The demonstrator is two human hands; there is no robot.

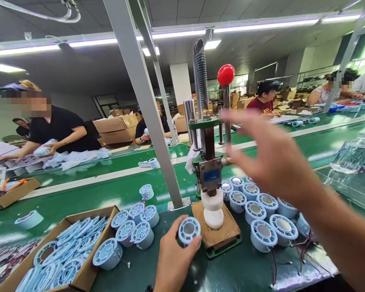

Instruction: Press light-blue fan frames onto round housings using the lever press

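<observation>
Head view: left hand (173,255) gripped a round pale-blue plastic spool-like housing (189,231) between thumb and fingers (194,247), held upright just left of the small wooden base plate (219,233) of the manual press. Right hand (270,158) was raised mid-air with fingers (237,117) spread wide, holding nothing, just right of the press lever with the red ball knob (226,75); cannot tell whether it touched the lever shaft. Green hand-operated bench press (208,162) stood on the dark green worktop (237,271), with a white cylindrical fixture (213,209) under its ram on the wooden plate, and a coiled spring (201,77) up top. Right of the press: cluster of matching pale-blue round housings with grey centres (261,211), some with thin wires trailing towards the worktop edge. Left of the press: another group of the same housings (134,229), next to an open brown cardboard box of flat pale-blue ring covers (67,255). Behind ran a green conveyor belt (88,194) with a few loose blue parts on it. Grey slanted metal post (146,109) crossed the view. On the far side, a person in a black shirt (61,127) handled pale material, and a person in a dark red shirt (263,103) sat farther back. Clear plastic piece (351,156) at right.
</observation>
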